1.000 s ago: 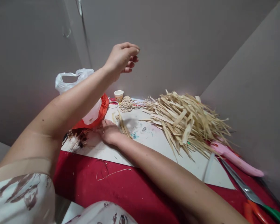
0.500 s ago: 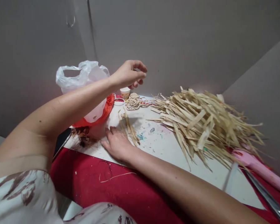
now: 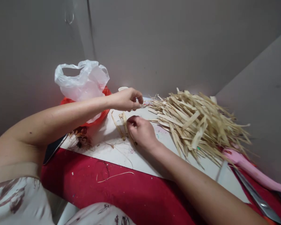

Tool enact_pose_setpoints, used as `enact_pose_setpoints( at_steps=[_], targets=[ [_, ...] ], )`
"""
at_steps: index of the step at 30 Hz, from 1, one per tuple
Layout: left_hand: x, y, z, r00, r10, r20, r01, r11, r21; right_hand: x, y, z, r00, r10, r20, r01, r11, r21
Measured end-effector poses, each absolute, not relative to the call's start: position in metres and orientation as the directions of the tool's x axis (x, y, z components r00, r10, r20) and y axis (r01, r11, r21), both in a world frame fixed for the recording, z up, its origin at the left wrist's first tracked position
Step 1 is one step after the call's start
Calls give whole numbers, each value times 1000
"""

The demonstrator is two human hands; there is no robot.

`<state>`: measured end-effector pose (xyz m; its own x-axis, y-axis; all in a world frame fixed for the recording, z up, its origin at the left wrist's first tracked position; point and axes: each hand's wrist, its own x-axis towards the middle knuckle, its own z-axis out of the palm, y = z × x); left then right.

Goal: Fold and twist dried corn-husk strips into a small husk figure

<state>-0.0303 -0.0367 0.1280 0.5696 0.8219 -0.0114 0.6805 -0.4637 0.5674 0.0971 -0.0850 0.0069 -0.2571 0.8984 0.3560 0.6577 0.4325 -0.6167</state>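
My left hand [image 3: 128, 99] reaches over the back of the white board [image 3: 164, 168], its thumb and fingers curled together near thin strands by the big straw pile. What its fingertips hold, if anything, is too small to tell. My right hand [image 3: 141, 131] is at the short dry strips [image 3: 123, 123] on the board, fingers pinched at the right-hand one. The large pile of dry straw strips [image 3: 196, 122] lies to the right of both hands.
A white plastic bag [image 3: 84, 81] in a red bag [image 3: 103, 115] stands at the back left. Brown root scraps [image 3: 81, 137] lie before it. A white cup [image 3: 123, 88] is behind my left hand. Scissors [image 3: 259, 200] and a pink object [image 3: 253, 168] lie at the right, on red cloth [image 3: 121, 193].
My left hand has come down from the air toward the board. My right hand has lifted from lying flat, moved right and up the board, and closed its fingers at the short strips.
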Motion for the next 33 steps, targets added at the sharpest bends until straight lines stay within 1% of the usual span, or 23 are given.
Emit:
enact_pose_setpoints(
  at_steps=[2,4,5,7,10,12,14,16,18,19,21,24,26,28,30,33],
  targets=[
    [-29,-34,117,586,810,-13,738,-526,423,115,-73,9,-155,965,212,783,251,-570],
    [-28,-29,105,616,785,-59,766,-580,275,122,-71,8,-130,988,80,838,152,-524],
    [-28,-26,98,626,773,-106,773,-595,220,122,-74,7,-140,989,42,849,141,-508],
    [-28,-20,85,632,752,-189,775,-614,151,119,-80,2,-184,983,24,854,172,-491],
    [-30,-15,70,642,717,-273,764,-628,147,117,-85,-6,-245,968,44,827,233,-512],
    [-33,-14,64,638,705,-310,766,-621,162,120,-82,-10,-246,967,63,779,236,-581],
    [-38,-14,62,626,705,-333,775,-611,160,126,-76,-12,-202,975,94,679,209,-704],
    [-45,-13,62,603,710,-363,789,-598,140,130,-70,-12,-135,986,94,482,149,-863],
    [-54,-12,65,565,711,-417,812,-570,128,133,-66,-9,-77,995,62,223,78,-972],
    [-59,-11,67,549,716,-432,824,-550,134,133,-65,-7,-59,997,48,110,54,-992],
    [-64,-10,73,550,744,-378,833,-518,194,132,-66,-3,-29,999,28,-46,26,-999],
    [-61,-13,82,584,782,-217,794,-494,354,130,-68,4,-8,1000,21,-181,19,-983],
    [-52,-18,85,609,777,-159,741,-486,463,132,-69,8,-6,999,37,-253,34,-967],
    [-42,-24,85,633,761,-142,684,-464,562,134,-69,11,0,998,63,-305,60,-951],
    [-34,-29,83,635,757,-154,635,-398,662,137,-70,13,-8,995,96,-331,88,-940],
    [-26,-33,80,576,806,-137,575,-281,768,139,-70,14,-78,986,150,-281,122,-952]
  ],
)
